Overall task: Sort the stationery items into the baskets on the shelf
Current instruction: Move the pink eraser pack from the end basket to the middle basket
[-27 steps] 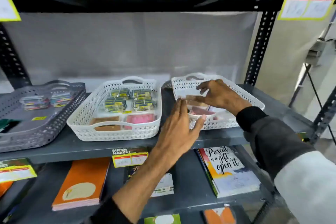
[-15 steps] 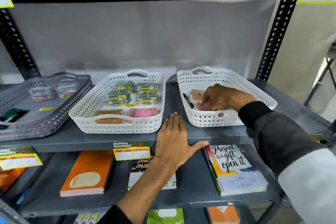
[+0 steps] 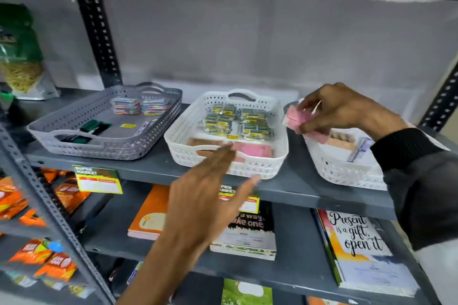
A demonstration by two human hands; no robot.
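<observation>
Three baskets stand in a row on the grey shelf point(image 3: 153, 168). My right hand point(image 3: 339, 109) holds a pink packet point(image 3: 295, 119) in the air over the gap between the middle white basket point(image 3: 280, 153) and the right white basket point(image 3: 332, 171). The middle basket holds yellow-blue packs point(image 3: 235, 119), a brown packet and a pink packet point(image 3: 255, 150). The right basket holds a brown packet point(image 3: 340, 140), pink pieces and a pale pen. My left hand point(image 3: 208, 200) hovers open in front of the middle basket. The grey basket point(image 3: 104, 148) on the left holds multicoloured packs point(image 3: 138, 105) and dark green items.
Below the shelf lie notebooks: an orange one point(image 3: 151, 213), a black one point(image 3: 250, 228) and a "Present is a gift" one point(image 3: 359, 250). Yellow price tags point(image 3: 98, 179) hang on the shelf edge. Orange snack packets point(image 3: 49, 262) and a pasta bag point(image 3: 19, 57) fill the left rack.
My right hand has lifted out of the right basket with a pink packet and moved left. My left hand came off the shelf edge and rose. The view swung left.
</observation>
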